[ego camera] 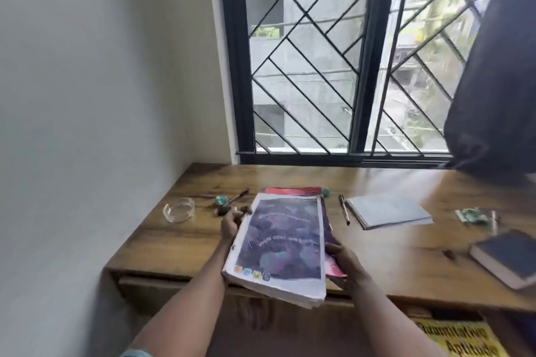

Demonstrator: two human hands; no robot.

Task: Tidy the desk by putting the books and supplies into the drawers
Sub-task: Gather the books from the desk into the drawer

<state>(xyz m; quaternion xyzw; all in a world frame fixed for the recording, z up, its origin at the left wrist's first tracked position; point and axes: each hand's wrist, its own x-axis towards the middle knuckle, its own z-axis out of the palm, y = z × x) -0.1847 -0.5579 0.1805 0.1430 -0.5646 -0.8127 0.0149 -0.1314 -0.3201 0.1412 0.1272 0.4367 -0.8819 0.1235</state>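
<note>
from where i stand there is just the one look down from the person's head, and both hands are on a purple notebook [282, 243] with worn, fraying edges, lifted off the desk [391, 258] and tilted toward the person at the front edge. the left hand [232, 223] has its fingers curled round the far left edge, and the right hand [346, 265] grips the near right side, where a red cover [335, 269] peeks out underneath. so it seems two books are being carried as one stack, a hand on each side so the lower one cannot slide out. another red book [293, 191] lies flat on the desk just behind them. to the right, a pen [344, 209] lies beside a spiral notepad [388, 211], and a dark book [510, 255] sits near the right edge, all yet to be cleared. to the left are a glass dish [179, 209] and a second pen [239, 197]. below the desk on the right a yellow book [464, 339] shows, apparently lying in an open drawer, though blur makes that hard to confirm. i'd guess the stack is meant for there, with much of the job left.
</note>
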